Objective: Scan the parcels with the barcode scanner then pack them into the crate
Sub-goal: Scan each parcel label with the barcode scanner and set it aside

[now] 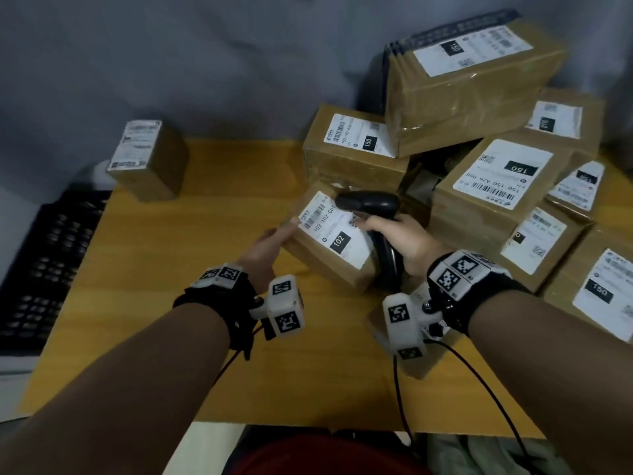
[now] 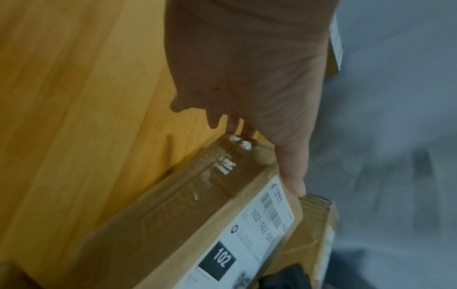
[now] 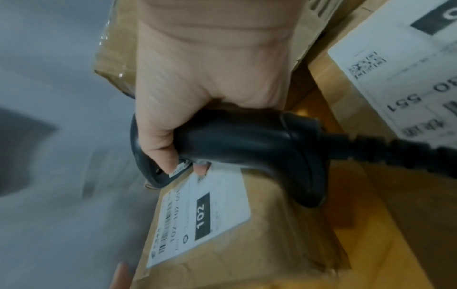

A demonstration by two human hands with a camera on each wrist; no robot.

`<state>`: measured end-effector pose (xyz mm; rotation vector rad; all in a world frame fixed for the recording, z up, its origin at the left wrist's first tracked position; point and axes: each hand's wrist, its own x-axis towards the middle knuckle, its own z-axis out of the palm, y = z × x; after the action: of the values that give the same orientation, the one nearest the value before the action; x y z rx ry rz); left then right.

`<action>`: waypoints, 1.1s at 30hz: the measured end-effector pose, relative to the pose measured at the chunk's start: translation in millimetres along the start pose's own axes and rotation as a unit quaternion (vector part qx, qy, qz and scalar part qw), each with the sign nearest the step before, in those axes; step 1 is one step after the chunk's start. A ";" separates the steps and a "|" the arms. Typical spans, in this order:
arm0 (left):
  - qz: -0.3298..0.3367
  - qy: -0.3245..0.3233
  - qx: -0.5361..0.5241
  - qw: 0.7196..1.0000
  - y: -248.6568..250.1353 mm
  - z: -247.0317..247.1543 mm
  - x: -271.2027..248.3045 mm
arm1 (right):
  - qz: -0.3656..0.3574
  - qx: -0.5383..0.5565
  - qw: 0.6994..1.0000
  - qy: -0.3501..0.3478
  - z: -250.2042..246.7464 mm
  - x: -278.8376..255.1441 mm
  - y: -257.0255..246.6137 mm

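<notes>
1. While the right hand (image 1: 407, 243) is wrapped tight round the handle of the barcode scanner (image 1: 371, 207), the scanner's head sits just above the label of the parcel marked 102 (image 1: 329, 241), at about 12 o'clock from the person's body. My judgement: held this close and skewed, the scanner may miss the barcode strip at the label's far-left end, and the read would fail.

2. At 11 o'clock the left hand (image 1: 270, 243) holds the parcel's left end, thumb laid along the top edge by the label and fingers pressing the side face. The left wrist view shows the thumb nearly straight, so this is a steadying hold more than a firm clasp. The parcel looks tilted up toward the scanner, with one edge near the wooden table (image 1: 164, 303); if that light hold slips, the box could drop flat and spoil the aim.

3. Trailing from the scanner's base toward 6 o'clock, the scanner cable (image 1: 399, 389) could snag on the wrist gear and tug the scanner.

4. From 1 to 3 o'clock a loose stack of parcels (image 1: 479, 138) leans unevenly; a nudge from the right forearm might topple it.

5. At 9 o'clock the black crate (image 1: 51, 262) sits beside the table's left edge, and one small parcel (image 1: 147, 159) stands alone at 10 o'clock.
</notes>
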<state>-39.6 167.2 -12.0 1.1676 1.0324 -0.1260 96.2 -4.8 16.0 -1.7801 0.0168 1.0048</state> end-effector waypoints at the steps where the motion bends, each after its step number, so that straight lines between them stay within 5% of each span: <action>1: 0.013 -0.007 -0.016 1.000 5.0 0.7 -6.9 | 0.002 0.022 1.000 -0.004 0.3 -3.3 -0.4; 7: 0.099 0.027 -0.115 0.988 25.3 11.2 -18.3 | -0.014 0.124 0.992 0.016 11.8 -18.0 -13.8; 12: 0.082 -0.045 0.032 0.995 44.8 19.2 -36.6 | -0.065 0.079 0.995 0.006 19.6 -28.2 -38.2; 16: 0.136 0.015 0.084 0.987 62.1 2.7 -34.6 | -0.184 -0.061 0.980 0.036 14.5 -48.7 -73.3; 21: 0.146 0.054 0.093 0.984 75.6 -20.8 -31.3 | -0.258 0.016 0.966 0.022 8.3 -85.3 -114.9; 26: 0.148 0.058 0.067 0.985 74.6 -22.7 -27.7 | -0.192 -0.059 0.979 -0.016 21.2 -88.5 -115.4; 33: 0.143 0.077 0.068 0.984 71.9 -25.0 -20.5 | -0.169 -0.050 0.984 0.022 42.3 -77.4 -107.9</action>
<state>-25.1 210.5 52.3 1.4554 0.9913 0.1246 68.3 44.4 143.4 -1.8198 -0.3042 0.7319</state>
